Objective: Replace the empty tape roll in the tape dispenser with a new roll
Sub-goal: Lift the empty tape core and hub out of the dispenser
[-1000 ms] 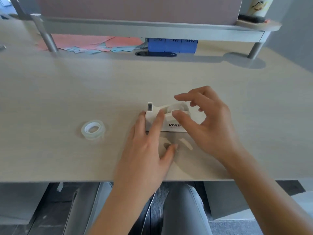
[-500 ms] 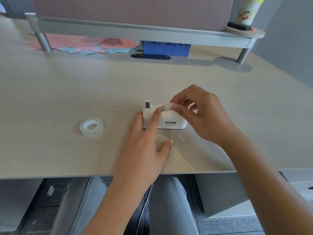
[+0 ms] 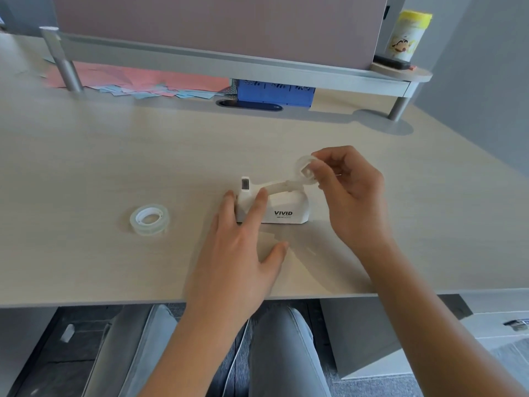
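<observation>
A white tape dispenser (image 3: 283,210) marked VIVID stands on the desk in the middle. My left hand (image 3: 243,242) lies flat with two fingers pressed against its left end, near the cutter. My right hand (image 3: 349,190) pinches the empty white tape core (image 3: 305,169) and holds it just above the dispenser's right end; a thin tape strip seems to run from it toward the cutter. A new clear tape roll (image 3: 149,219) lies flat on the desk to the left, apart from both hands.
A raised grey shelf (image 3: 229,64) crosses the back of the desk (image 3: 114,156); pink and blue papers (image 3: 137,81) and a blue box (image 3: 274,94) lie under it. A yellow-lidded canister (image 3: 408,35) stands on its right end. The desk's front edge is near my wrists.
My right hand has closed on the empty core and lifted it up and right out of the dispenser. My left hand stays pressed on the dispenser's left end.
</observation>
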### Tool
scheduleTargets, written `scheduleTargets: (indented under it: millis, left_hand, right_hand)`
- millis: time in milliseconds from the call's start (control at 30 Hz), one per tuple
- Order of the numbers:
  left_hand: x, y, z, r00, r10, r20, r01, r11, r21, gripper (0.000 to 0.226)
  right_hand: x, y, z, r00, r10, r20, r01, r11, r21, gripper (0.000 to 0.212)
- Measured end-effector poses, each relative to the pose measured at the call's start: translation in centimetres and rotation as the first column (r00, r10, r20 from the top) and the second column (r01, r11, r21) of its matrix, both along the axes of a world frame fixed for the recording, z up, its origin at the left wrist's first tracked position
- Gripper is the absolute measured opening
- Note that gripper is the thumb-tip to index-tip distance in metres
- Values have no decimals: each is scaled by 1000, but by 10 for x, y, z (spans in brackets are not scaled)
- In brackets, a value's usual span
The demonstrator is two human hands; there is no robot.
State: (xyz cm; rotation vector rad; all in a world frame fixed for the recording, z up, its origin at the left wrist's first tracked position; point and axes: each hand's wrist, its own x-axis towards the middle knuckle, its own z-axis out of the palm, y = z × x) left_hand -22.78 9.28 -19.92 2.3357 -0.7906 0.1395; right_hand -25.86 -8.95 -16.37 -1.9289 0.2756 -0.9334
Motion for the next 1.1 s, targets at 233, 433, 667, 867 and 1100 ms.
scheduleTargets:
  millis: [233, 433, 667, 867, 1100]
  left_hand:
    - [-1, 13, 2, 992, 125, 1, -100, 792, -602, 36]
    - [-9, 26, 22, 885, -208, -417, -235, 575, -784, 15]
    - [-6, 45, 25, 857, -232, -460, -336, 423, -841, 16]
    - [-8, 60, 22, 812, -301, -500, -419, 295, -859, 9]
    - [-15, 73, 14, 785, -304, -539, -466, 283, -838, 9]
  right_hand:
    - [-21, 38, 2, 997, 67, 25, -72, 905, 418, 8]
    - [-26, 78, 2, 988, 153, -35, -119, 875, 470, 11]
    - [-25, 97, 13, 957, 269, -106, -198, 877, 439, 17]
    - [-21, 107, 15, 900, 435, -34, -324, 718, 616, 32]
    - [-15, 122, 3, 851, 524, 23, -327, 497, 804, 26]
